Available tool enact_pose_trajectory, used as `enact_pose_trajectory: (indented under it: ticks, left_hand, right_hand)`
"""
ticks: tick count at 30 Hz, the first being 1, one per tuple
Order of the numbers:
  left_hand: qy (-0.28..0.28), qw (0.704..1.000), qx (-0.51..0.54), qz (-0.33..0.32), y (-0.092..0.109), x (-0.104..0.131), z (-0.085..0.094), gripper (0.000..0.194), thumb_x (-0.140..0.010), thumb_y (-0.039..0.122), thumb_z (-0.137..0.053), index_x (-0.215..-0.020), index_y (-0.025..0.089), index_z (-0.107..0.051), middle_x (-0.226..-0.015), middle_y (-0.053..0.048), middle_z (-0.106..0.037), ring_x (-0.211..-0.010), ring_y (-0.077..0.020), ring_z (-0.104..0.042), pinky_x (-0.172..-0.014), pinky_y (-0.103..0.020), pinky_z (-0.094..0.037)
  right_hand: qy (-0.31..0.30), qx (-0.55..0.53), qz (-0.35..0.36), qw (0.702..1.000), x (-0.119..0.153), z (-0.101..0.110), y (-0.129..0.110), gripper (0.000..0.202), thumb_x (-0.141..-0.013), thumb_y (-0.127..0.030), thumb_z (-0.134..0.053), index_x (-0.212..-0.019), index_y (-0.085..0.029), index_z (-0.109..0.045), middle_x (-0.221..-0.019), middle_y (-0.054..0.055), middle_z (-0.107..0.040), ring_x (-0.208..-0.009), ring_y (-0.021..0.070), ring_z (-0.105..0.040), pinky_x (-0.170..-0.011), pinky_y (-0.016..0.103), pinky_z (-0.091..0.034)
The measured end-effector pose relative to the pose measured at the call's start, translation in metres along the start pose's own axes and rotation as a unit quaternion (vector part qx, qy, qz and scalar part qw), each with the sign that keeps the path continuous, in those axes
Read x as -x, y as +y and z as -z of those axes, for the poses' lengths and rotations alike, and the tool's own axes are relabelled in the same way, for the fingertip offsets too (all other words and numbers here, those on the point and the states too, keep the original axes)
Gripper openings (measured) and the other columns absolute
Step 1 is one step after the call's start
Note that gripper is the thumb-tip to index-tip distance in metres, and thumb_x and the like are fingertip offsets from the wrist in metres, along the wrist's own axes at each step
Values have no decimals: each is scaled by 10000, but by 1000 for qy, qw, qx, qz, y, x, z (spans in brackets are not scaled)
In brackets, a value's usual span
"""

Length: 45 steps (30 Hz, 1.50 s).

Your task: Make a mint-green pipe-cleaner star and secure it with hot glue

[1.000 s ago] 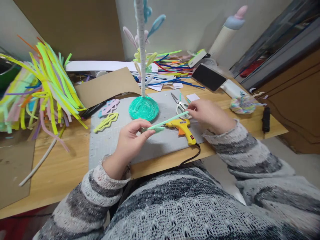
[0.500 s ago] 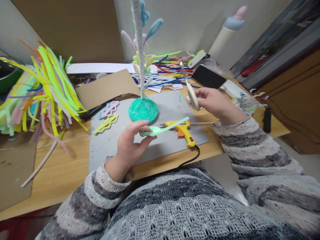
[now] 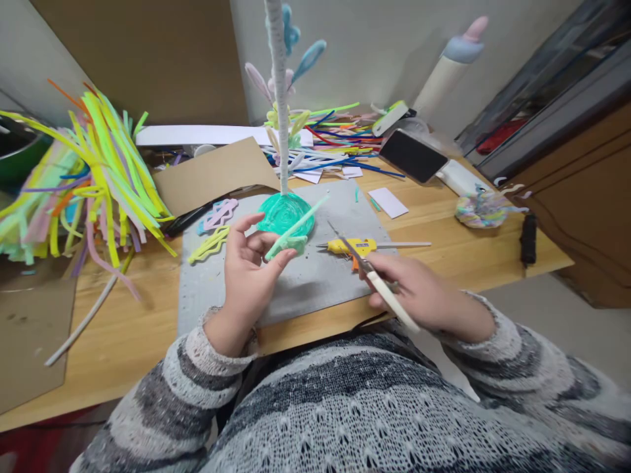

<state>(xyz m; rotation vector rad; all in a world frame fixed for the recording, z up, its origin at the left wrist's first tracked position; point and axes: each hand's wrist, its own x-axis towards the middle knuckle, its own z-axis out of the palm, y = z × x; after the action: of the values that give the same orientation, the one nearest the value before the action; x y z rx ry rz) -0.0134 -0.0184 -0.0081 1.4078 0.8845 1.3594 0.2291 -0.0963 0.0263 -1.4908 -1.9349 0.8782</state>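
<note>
My left hand point(image 3: 249, 276) pinches a mint-green pipe cleaner piece point(image 3: 293, 233), its loose end pointing up and to the right over the grey mat point(image 3: 315, 279). My right hand point(image 3: 424, 294) grips a pair of white-handled scissors point(image 3: 374, 279) low over the mat's near edge, blades aimed toward the pipe cleaner. A yellow glue gun point(image 3: 357, 247) lies on the mat between my hands. Behind them stands a pipe-cleaner tree point(image 3: 282, 98) on a round teal base point(image 3: 283, 211).
A big bundle of coloured pipe cleaners point(image 3: 89, 177) fills the left. Cardboard point(image 3: 217, 172), flat pipe-cleaner shapes point(image 3: 214, 226), a phone point(image 3: 413, 156), a paper slip point(image 3: 388, 202), a small coiled disc point(image 3: 480, 209) and more loose pipe cleaners point(image 3: 335, 141) lie on the wooden desk point(image 3: 123, 328).
My right hand picked the scissors off the mat, lifted them, then brought them down near the mat's front edge. My left hand turned the green piece upward.
</note>
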Motion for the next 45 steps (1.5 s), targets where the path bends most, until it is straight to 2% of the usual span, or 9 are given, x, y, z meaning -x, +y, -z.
enact_pose_trajectory:
  ticks: [3,5,7,13,20,25,32,36,45]
  left_hand:
    - [14,995,-73,-64,-3,2,0,606,-713,187,-793,-1200,239,-437,-777,41,-636,-725,-132,-618,-680,-282,-451]
    - [1,986,-124,-112,-5,5,0,615,-723,161,-780,-1222,247,-432,-791,43,-636,-726,-135,-618,-689,-299,-450]
    - [-17,977,-157,-142,-7,7,0,623,-740,144,-759,-1249,257,-418,-786,48,-633,-726,-140,-625,-690,-311,-452]
    - [-47,964,-200,-171,-10,10,2,653,-765,79,-688,-1312,264,-384,-858,30,-646,-780,-144,-654,-672,-297,-466]
    - [-36,948,-215,-232,-13,10,2,664,-773,58,-675,-1337,252,-384,-860,33,-645,-794,-133,-664,-674,-264,-523]
    - [-31,947,-211,-242,-13,9,2,664,-781,73,-694,-1344,252,-391,-871,26,-650,-811,-139,-670,-726,-276,-563]
    - [-45,942,-212,-254,-12,8,2,725,-754,-3,-675,-1358,274,-385,-919,18,-651,-812,-138,-677,-759,-286,-579]
    - [-46,941,-226,-249,-10,8,2,718,-759,10,-678,-1355,284,-385,-943,9,-657,-810,-148,-682,-759,-303,-585]
    - [-55,943,-213,-251,-14,8,3,665,-797,31,-646,-1359,266,-380,-966,-4,-653,-802,-139,-672,-758,-306,-584]
  right_hand:
    - [-54,156,-54,985,-1,-9,-6,334,-845,-541,-615,-820,-208,-597,-708,41,-623,-611,185,-517,-564,297,-299]
    - [-63,212,-58,974,-4,-15,-9,336,-850,-535,-611,-778,-210,-561,-673,40,-607,-585,176,-488,-555,293,-247]
    - [-66,232,-46,969,-7,-19,-11,346,-842,-537,-623,-753,-213,-541,-641,37,-589,-560,164,-454,-550,292,-214]
    - [-55,253,4,966,-11,-28,-20,367,-842,-559,-612,-758,-206,-552,-640,35,-597,-570,165,-447,-566,289,-191]
    - [-24,281,25,959,-11,-34,-23,385,-846,-541,-627,-716,-183,-570,-607,13,-598,-581,161,-480,-600,279,-216]
    - [-8,305,34,952,-10,-35,-22,442,-868,-574,-578,-677,-176,-578,-592,28,-612,-573,166,-492,-608,286,-217]
    - [-10,337,15,941,-9,-37,-22,477,-852,-633,-558,-725,-175,-603,-643,54,-652,-610,189,-533,-617,299,-224]
    - [-14,329,20,944,-9,-37,-21,467,-867,-609,-555,-716,-170,-601,-639,59,-659,-606,184,-536,-619,304,-230]
    - [23,320,57,945,-8,-37,-15,417,-875,-528,-577,-665,-169,-601,-593,46,-634,-571,164,-501,-605,299,-235]
